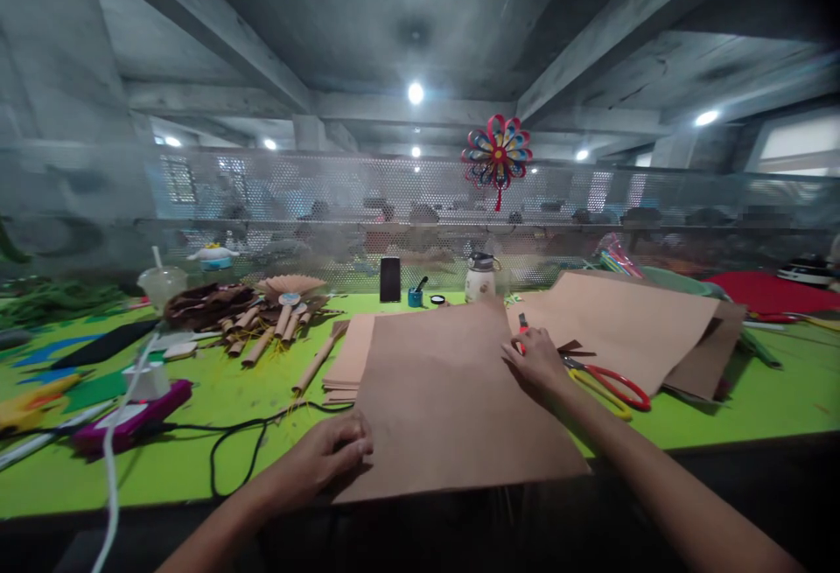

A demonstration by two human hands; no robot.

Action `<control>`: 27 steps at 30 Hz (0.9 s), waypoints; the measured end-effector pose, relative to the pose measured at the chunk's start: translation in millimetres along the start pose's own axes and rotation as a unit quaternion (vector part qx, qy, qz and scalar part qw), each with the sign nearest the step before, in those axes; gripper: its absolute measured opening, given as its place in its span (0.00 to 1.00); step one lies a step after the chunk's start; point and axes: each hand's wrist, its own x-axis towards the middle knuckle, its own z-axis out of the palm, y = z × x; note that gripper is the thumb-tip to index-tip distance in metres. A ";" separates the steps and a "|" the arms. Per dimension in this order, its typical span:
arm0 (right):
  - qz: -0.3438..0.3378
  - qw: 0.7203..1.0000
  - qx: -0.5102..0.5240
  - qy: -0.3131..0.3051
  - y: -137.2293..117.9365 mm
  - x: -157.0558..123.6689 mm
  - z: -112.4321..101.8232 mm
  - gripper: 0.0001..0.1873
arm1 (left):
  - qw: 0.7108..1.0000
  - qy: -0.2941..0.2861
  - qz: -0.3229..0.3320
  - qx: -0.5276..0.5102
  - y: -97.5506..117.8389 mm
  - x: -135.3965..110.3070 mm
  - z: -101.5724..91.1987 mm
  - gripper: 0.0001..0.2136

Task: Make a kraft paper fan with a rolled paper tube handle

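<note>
A large sheet of brown kraft paper (pixel 452 407) lies in front of me, its near edge at the table's front edge. My left hand (pixel 338 450) is closed with curled fingers at its lower left edge, the thumb towards the paper. At the upper right edge, my right hand (pixel 539 358) has its fingers pinched together against the sheet. Right behind those fingers shows an orange tool with a dark end (pixel 523 328), perhaps a cutter; I cannot tell whether the hand touches it. Scissors (pixel 617 387) with red and yellow handles lie right of that hand.
Stacked paper pieces (pixel 351 354) and rolled paper tubes (pixel 262 344) lie left. A purple power strip (pixel 131 415) trails a black cable. Larger paper sheets (pixel 623 319) spread right. A blue jar (pixel 415 296), phone (pixel 389 279) and bottle (pixel 480 280) stand behind.
</note>
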 end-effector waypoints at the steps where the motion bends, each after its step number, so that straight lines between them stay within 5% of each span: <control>1: -0.004 1.000 -0.020 0.011 -3.1 0.7 -1.3 0.15 | 1.000 -0.001 0.003 -0.002 -0.8 -0.1 0.3 0.15; 3: -0.035 0.999 -0.037 0.008 -11.5 0.6 -2.8 0.15 | 1.000 -0.002 0.008 -0.005 -2.2 -0.4 0.0 0.12; 9: -0.172 0.977 0.033 -0.125 -38.6 -13.2 -0.1 0.16 | 1.000 0.000 -0.016 -0.013 -1.5 -0.3 -3.1 0.14; 19: -0.091 0.965 0.110 -0.221 -30.9 -23.0 -7.9 0.18 | 1.000 0.008 -0.018 -0.006 -3.2 -0.2 0.7 0.14; 27: -0.198 0.942 0.132 -0.237 -29.7 -32.4 -30.9 0.16 | 1.000 0.012 -0.011 0.019 -2.5 -0.5 5.9 0.07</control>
